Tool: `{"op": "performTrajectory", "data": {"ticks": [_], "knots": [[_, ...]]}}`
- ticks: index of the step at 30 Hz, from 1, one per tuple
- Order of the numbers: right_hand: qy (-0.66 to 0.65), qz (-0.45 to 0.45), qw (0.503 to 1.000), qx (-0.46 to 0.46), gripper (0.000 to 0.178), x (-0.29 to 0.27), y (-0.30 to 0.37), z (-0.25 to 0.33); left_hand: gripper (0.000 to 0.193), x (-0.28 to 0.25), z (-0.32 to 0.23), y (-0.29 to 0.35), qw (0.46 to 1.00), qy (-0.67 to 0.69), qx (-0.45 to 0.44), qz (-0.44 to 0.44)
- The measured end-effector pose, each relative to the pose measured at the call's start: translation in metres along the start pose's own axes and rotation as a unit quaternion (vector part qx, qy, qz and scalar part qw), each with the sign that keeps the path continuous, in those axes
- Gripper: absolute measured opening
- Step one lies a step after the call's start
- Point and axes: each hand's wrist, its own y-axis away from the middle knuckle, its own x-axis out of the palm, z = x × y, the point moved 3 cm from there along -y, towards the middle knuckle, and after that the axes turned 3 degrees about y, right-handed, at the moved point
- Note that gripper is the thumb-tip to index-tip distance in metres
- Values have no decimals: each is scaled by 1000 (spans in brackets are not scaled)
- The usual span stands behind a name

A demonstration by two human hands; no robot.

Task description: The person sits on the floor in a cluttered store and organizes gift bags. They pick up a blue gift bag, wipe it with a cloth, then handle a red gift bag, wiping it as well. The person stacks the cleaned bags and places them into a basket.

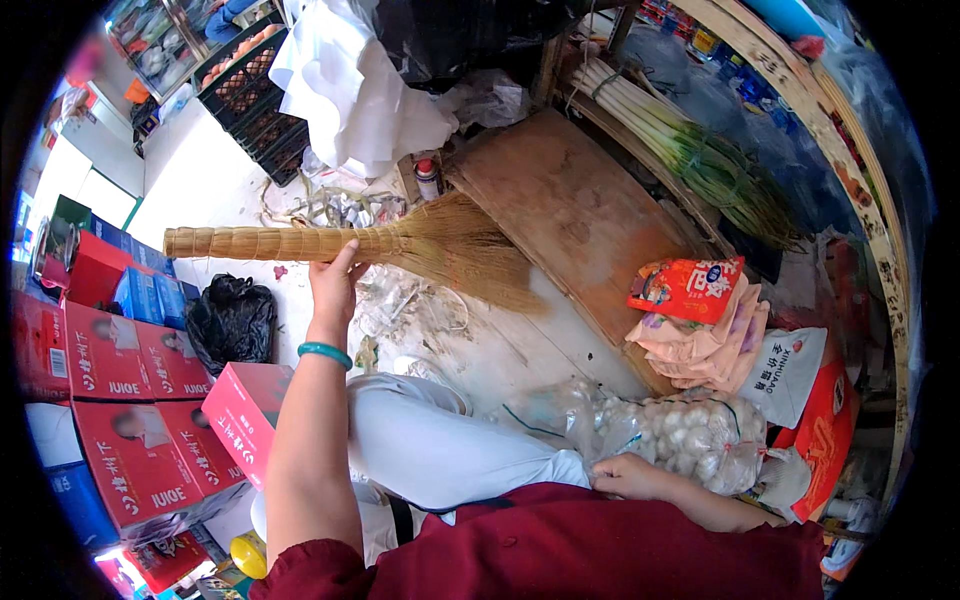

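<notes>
My left hand [335, 285] is closed around the handle of a straw broom [285, 243], near where the bristles begin. The broom lies level across the view, handle to the left, and its bristles [470, 245] fan out to the right beside a brown wooden board [570, 190]. Below it, plastic scraps and dry litter [400, 305] are strewn over the pale floor. My right hand [628, 476] rests against my grey trouser leg [450, 440] with its fingers curled in; anything inside them is hidden. Next to it lies a clear bag of garlic [690, 435].
Red drink cartons [130, 430] are stacked at left beside a black plastic bag [232, 318]. Crates of eggs [255, 100] and white sheeting [350, 90] stand at the back. Green onions [690, 150] lie on a shelf at right, above orange packets [700, 330].
</notes>
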Motion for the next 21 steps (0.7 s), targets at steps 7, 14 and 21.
{"op": "performTrajectory", "data": {"ticks": [7, 14, 21], "knots": [[29, -18, 999, -11, 27, -3, -8, 6, 32, -47, -11, -13, 995, -39, -2, -92], [48, -36, 997, -44, 22, 1, -11, 15, 35, -93, -72, 28, 984, -53, 73, -154], [43, -62, 996, -41, 27, 8, -10, 17, 27, -69, -136, 97, 987, -73, 120, -74]]}}
